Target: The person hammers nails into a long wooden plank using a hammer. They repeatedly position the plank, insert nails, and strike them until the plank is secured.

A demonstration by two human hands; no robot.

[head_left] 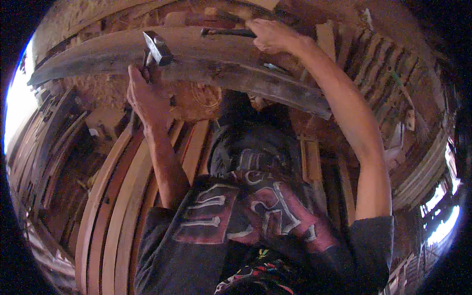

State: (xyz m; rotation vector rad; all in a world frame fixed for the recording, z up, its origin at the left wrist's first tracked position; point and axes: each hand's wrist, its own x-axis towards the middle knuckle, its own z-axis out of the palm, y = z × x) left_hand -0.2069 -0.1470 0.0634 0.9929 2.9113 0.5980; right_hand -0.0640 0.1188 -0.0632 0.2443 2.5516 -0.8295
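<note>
My left hand (147, 96) is wrapped round the handle of a hammer (160, 49), its steel head raised over a long wooden board (196, 66). The board lies across in front of me, rough and grey along its near side. At the far edge of the board, my right hand (273, 37) is closed round a dark, rod-like tool (228, 32). Its thin shaft points left, with a slightly thicker end; the rest is hidden by my fingers. A small, shiny, narrow object (277, 68) rests on the board below my right wrist.
Several long timber strips (125, 206) lie at my left side, with stacked planks (44, 147) farther left. More slats (368, 59) stand in rows at the far right. Wood shavings (206, 94) lie beneath the board, and offcuts (184, 18) sit behind it.
</note>
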